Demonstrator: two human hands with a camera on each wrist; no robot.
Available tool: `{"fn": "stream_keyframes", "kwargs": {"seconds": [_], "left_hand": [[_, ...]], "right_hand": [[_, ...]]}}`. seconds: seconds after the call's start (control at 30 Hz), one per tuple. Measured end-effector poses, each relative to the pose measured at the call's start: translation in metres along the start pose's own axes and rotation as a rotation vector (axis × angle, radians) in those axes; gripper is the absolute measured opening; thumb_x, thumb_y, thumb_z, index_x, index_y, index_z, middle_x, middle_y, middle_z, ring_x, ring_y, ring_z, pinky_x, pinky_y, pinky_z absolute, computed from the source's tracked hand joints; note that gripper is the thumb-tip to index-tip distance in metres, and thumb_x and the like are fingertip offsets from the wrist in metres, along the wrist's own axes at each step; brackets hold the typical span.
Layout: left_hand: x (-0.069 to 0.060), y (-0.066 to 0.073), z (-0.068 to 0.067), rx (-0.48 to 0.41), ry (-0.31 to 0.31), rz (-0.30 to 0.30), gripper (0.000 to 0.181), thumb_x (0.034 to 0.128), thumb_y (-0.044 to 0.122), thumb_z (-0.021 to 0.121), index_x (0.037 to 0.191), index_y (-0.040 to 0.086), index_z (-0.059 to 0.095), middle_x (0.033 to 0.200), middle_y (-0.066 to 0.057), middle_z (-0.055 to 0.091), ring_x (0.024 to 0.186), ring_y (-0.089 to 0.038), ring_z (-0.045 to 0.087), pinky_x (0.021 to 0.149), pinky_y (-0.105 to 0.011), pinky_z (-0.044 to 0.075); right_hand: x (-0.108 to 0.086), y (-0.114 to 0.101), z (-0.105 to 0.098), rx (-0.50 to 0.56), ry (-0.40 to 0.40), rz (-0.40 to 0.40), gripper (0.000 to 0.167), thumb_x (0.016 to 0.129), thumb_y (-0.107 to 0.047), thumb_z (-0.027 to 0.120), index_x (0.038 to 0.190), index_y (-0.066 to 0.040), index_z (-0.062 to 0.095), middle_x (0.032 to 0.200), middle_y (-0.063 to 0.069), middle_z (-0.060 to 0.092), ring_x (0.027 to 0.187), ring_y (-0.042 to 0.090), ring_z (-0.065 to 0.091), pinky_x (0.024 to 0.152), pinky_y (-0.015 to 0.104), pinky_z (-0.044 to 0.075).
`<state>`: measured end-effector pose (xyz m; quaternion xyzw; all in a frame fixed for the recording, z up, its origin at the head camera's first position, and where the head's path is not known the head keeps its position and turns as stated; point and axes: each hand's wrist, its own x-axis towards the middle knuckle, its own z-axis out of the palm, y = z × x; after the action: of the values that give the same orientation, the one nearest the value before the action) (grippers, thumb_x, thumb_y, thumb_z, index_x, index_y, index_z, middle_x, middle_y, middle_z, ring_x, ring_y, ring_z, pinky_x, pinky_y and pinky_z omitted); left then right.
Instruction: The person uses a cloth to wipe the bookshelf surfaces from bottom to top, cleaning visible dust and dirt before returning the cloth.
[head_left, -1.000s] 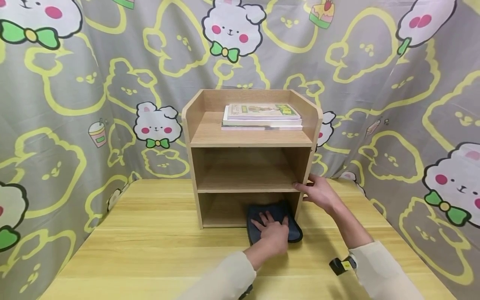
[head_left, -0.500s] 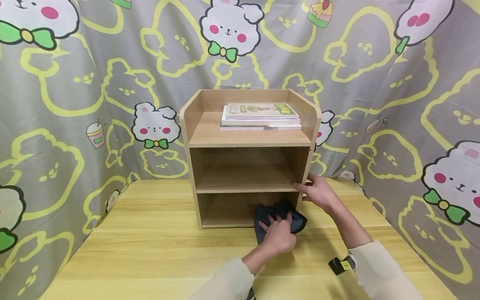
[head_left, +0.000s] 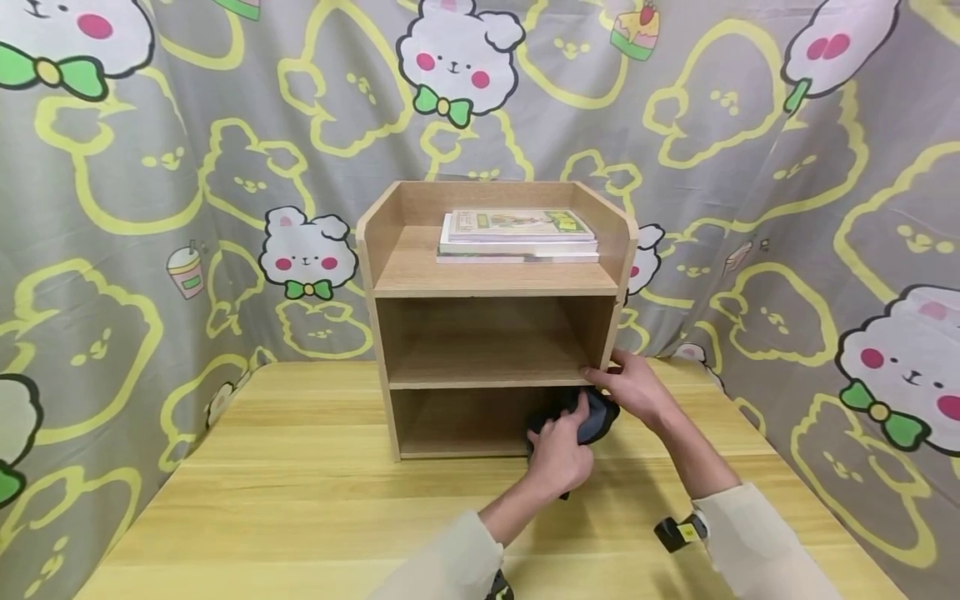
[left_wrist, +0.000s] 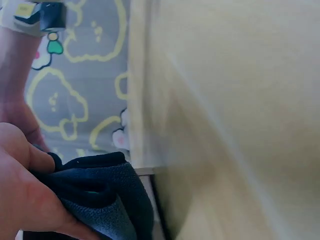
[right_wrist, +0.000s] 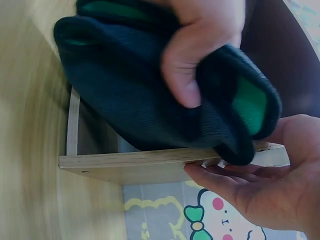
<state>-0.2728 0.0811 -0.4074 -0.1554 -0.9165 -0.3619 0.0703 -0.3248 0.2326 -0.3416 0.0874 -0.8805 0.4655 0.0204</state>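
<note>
A dark blue cloth (head_left: 597, 419) is bunched in my left hand (head_left: 558, 454), against the front edge of the wooden shelf's (head_left: 420, 273) right side panel, at the lower compartment. The right wrist view shows my left thumb curled over the cloth (right_wrist: 115, 80), with green patches at its folds. My right hand (head_left: 637, 387) grips that side panel near the middle board, thumb inward and the other fingers outside. In the right wrist view, the cloth hides part of my right hand (right_wrist: 270, 187). The left wrist view has the folded cloth (left_wrist: 112, 200) beside the panel edge.
Several books (head_left: 517, 237) lie stacked on the shelf's top. The shelf stands on a light wooden table (head_left: 285, 500). A patterned curtain (head_left: 247, 150) surrounds the table at the back and sides. A black device (head_left: 675, 533) is on my right wrist.
My left hand has moved rightward and slightly up to the side panel's front edge. The cloth, spread under it earlier, is now bunched in its fingers. My right hand keeps its place.
</note>
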Motion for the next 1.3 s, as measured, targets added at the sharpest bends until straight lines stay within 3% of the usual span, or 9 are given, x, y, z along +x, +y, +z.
{"fn": "stream_keyframes", "kwargs": {"seconds": [0.17,0.33,0.5,0.63,0.73,0.97,1.3], "left_hand": [[-0.005,0.003,-0.005,0.019,-0.013,0.049,0.087,0.0778,0.000,0.060,0.157,0.027,0.039,0.137,-0.014,0.063,0.118,-0.034,0.064,0.102,-0.073,0.036],[-0.009,0.006,-0.002,0.087,-0.030,0.060,0.091,0.0801,0.002,0.063,0.160,0.030,0.031,0.142,-0.013,0.060,0.122,-0.033,0.062,0.103,-0.073,0.037],[-0.005,0.004,0.000,0.105,-0.012,0.063,0.088,0.0797,0.002,0.063,0.160,0.024,0.034,0.139,-0.014,0.062,0.118,-0.035,0.064,0.101,-0.073,0.039],[0.004,-0.003,-0.001,0.107,0.004,0.058,0.082,0.0804,0.003,0.064,0.156,0.024,0.040,0.131,-0.016,0.066,0.110,-0.035,0.067,0.097,-0.071,0.042],[0.008,-0.007,0.000,0.133,-0.022,0.045,0.080,0.0837,0.006,0.065,0.157,0.025,0.039,0.124,-0.014,0.068,0.107,-0.035,0.068,0.096,-0.069,0.044],[0.006,-0.016,0.009,0.266,-0.112,-0.015,0.079,0.0869,0.014,0.068,0.159,0.025,0.036,0.123,-0.008,0.069,0.114,-0.037,0.064,0.103,-0.068,0.040],[0.000,-0.017,0.019,0.488,-0.178,0.001,0.073,0.0892,0.025,0.069,0.156,0.016,0.041,0.136,-0.004,0.064,0.135,-0.039,0.051,0.106,-0.070,0.036]], "right_hand": [[0.000,0.001,0.000,-0.035,0.015,-0.006,0.067,0.097,-0.032,0.065,0.149,0.003,0.043,0.139,0.033,0.056,0.128,0.044,0.057,0.089,0.042,0.052],[0.001,0.002,0.001,-0.036,0.026,-0.017,0.066,0.098,-0.031,0.065,0.148,0.005,0.044,0.139,0.033,0.056,0.127,0.045,0.058,0.098,0.049,0.050],[0.000,0.002,0.001,-0.038,0.025,-0.020,0.065,0.098,-0.031,0.064,0.148,0.005,0.044,0.139,0.033,0.056,0.129,0.045,0.057,0.103,0.052,0.047],[0.000,0.000,0.001,-0.025,0.013,-0.015,0.064,0.098,-0.031,0.064,0.148,0.004,0.045,0.138,0.033,0.057,0.128,0.043,0.058,0.096,0.046,0.050],[0.000,-0.001,0.001,0.016,-0.006,0.000,0.064,0.098,-0.030,0.063,0.149,0.005,0.043,0.140,0.032,0.055,0.126,0.042,0.059,0.090,0.043,0.054],[0.000,0.000,0.002,0.099,-0.026,0.027,0.067,0.098,-0.027,0.064,0.151,0.006,0.038,0.144,0.033,0.049,0.124,0.040,0.058,0.086,0.041,0.058],[-0.001,-0.001,0.003,0.091,-0.024,0.032,0.070,0.099,-0.029,0.063,0.152,0.006,0.035,0.147,0.034,0.046,0.127,0.043,0.057,0.091,0.046,0.058]]}}
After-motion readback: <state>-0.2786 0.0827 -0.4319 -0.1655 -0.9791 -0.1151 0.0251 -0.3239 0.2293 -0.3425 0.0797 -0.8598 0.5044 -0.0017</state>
